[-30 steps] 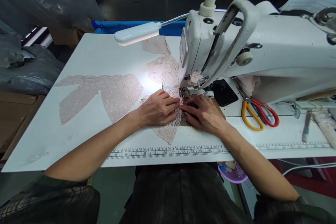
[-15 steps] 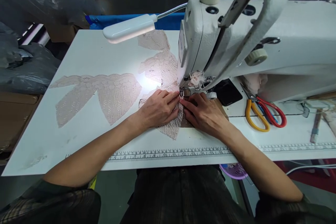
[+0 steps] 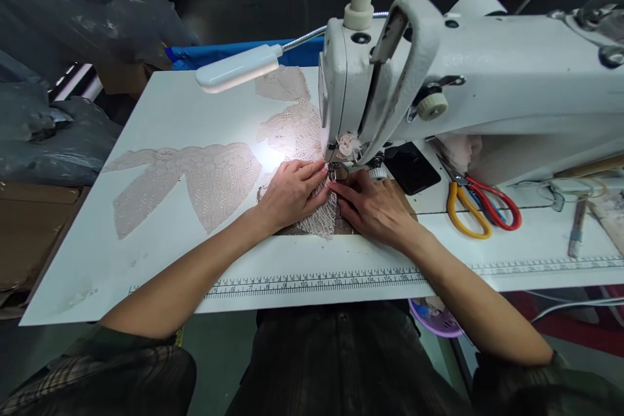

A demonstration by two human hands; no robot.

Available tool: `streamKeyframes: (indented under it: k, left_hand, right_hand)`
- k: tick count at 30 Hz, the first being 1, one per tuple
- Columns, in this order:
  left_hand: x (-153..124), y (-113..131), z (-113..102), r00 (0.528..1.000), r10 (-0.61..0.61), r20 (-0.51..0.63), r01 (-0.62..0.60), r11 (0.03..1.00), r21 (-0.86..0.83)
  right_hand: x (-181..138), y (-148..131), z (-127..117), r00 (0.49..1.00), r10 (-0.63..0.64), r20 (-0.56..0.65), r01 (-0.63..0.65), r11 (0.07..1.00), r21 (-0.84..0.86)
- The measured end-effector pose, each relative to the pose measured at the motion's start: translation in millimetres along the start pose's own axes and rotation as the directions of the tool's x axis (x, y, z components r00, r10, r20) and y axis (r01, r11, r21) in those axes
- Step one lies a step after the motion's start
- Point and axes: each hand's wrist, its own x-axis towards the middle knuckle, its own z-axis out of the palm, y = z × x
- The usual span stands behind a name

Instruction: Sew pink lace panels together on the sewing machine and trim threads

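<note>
The white sewing machine [image 3: 487, 78] fills the right; the lace [image 3: 319, 221] lies at its left end. The left hand [image 3: 292, 192] rests on the lace, fingers together; the right hand [image 3: 373, 205] curls at its right edge; I cannot tell whether either pinches.

this is a sewing workshop, by the look of it. a heavy white sewing machine [image 3: 507, 71] takes up the right part of the white surface [image 3: 97, 260], with a slim lamp [image 3: 238, 69] on a bendy metal neck reaching out from its head. a ruler scale [image 3: 312, 285] runs along the near edge. cut lace pieces [image 3: 221, 179] lie between the left edge and the machine, and scissors [image 3: 461, 180] rest toward the right. past the left edge are cardboard boxes [image 3: 34, 227] and bulky plastic-wrapped bundles [image 3: 88, 136]; a purple basket [image 3: 441, 333] sits below the near edge.
</note>
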Motion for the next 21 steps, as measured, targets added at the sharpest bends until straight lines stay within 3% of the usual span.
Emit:
streamKeyframes:
  k: [5,10,14,18,21]
  left_hand:
    - [2,-4,-3,1.0,0.006,-0.027,-0.007,1.0,-0.026]
    - [15,-26,-14,0.998,0.046,0.034,-0.049,0.996,0.075]
    - [15,-44,-23,0.982,0.115,0.15,-0.132,0.985,0.113]
    - [-1,-45,-30,0.997,0.079,0.02,-0.081,0.991,0.104]
    - [-13,-32,-34,0.988,0.152,-0.036,-0.153,0.988,-0.014]
  right_hand:
    - [-1,12,4,0.999,0.009,-0.049,-0.001,0.985,0.174]
    - [1,30,-5,0.983,0.125,-0.137,-0.036,0.851,0.523]
    - [-2,35,-17,0.978,0.173,-0.119,-0.082,0.836,0.542]
    - [-13,31,-23,0.982,0.148,-0.114,-0.061,0.831,0.553]
    - [-19,27,-23,0.991,0.098,-0.09,-0.033,0.834,0.551]
